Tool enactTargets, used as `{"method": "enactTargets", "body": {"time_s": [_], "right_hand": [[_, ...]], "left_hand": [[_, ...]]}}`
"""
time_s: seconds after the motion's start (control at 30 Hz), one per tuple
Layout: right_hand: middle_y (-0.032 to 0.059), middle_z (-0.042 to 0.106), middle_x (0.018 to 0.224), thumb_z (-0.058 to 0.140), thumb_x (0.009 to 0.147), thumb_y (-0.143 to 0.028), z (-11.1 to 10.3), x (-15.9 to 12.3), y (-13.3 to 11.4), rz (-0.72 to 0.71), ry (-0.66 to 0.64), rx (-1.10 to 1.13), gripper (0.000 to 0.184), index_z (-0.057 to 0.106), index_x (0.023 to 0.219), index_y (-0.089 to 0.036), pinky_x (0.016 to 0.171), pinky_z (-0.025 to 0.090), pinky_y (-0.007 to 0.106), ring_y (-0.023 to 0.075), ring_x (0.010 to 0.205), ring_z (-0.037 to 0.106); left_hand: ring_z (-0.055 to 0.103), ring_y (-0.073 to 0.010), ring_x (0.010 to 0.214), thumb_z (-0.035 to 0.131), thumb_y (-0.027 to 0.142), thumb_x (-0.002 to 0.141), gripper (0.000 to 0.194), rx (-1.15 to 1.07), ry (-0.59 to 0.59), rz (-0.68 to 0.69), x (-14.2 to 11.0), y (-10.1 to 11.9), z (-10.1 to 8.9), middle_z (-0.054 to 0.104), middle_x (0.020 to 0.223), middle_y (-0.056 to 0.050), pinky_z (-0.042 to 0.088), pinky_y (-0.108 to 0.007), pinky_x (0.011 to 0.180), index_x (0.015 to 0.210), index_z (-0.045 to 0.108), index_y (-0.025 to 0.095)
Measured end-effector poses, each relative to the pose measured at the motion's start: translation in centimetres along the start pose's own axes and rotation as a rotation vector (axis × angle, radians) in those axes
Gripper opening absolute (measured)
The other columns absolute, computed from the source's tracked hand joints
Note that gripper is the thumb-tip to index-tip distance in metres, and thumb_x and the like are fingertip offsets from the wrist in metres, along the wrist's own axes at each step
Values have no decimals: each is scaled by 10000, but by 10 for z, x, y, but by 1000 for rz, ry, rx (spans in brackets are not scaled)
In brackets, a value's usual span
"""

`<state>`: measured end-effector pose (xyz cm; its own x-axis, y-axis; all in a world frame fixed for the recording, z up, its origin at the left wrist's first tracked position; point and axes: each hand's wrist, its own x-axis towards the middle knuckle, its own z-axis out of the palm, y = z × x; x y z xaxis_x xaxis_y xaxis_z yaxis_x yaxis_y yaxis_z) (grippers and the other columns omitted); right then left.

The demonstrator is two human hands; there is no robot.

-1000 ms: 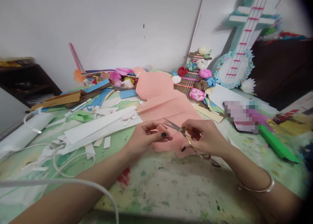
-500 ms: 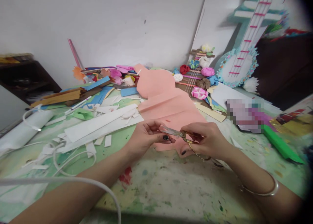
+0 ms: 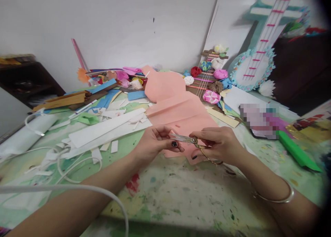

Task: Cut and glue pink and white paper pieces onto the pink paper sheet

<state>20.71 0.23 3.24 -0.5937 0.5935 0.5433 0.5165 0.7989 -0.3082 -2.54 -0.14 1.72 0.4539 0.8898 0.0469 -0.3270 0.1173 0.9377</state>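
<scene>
My right hand (image 3: 222, 145) is closed around the gold handles of a small pair of scissors (image 3: 184, 138), its thumb in the lower loop. The silver blades point left and meet the fingertips of my left hand (image 3: 155, 144). That hand is pinched, thumb against fingers, at the blade tips; whatever lies between the fingers is too small and hidden to make out. Behind and beneath both hands lies a large salmon-pink paper cutout (image 3: 181, 109), creased across, with a rounded upper part. A small reddish scrap (image 3: 177, 126) rests on it.
White paper strips (image 3: 108, 126) and scraps cover the left of the table, with a looping white cable (image 3: 103, 194) in front. Paper flowers (image 3: 212, 96) decorate a brown stringed model at the back. A blue paper guitar (image 3: 252, 68) leans at right, beyond a green folded strip (image 3: 297, 151).
The view has shifted slightly. Both hands stay at the scissors in nearly the same place, with only a small change in the right fingers and the blades' angle.
</scene>
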Motion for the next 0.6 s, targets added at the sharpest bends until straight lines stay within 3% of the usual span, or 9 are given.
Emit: {"method": "enactTargets", "body": {"time_s": [0.37,0.6], "right_hand": [[-42,492,481,597,813,-555,3,1,3,-127,68,-76,466,720,908,-117,437,283,199,59,419,386],[-28,512,461,595,821,-542,3,2,0,-131,118,-102,461,732,859,-104,423,286,194,59,404,393]], "left_hand": [[718,-170,629,806,130,645,226,-80,-13,-27,-1,0,2,721,673,-41,571,-203,589,754,610,107],[723,-181,648,803,123,645,231,-72,6,-36,0,-1,2,726,699,-43,567,-207,590,749,597,113]]}}
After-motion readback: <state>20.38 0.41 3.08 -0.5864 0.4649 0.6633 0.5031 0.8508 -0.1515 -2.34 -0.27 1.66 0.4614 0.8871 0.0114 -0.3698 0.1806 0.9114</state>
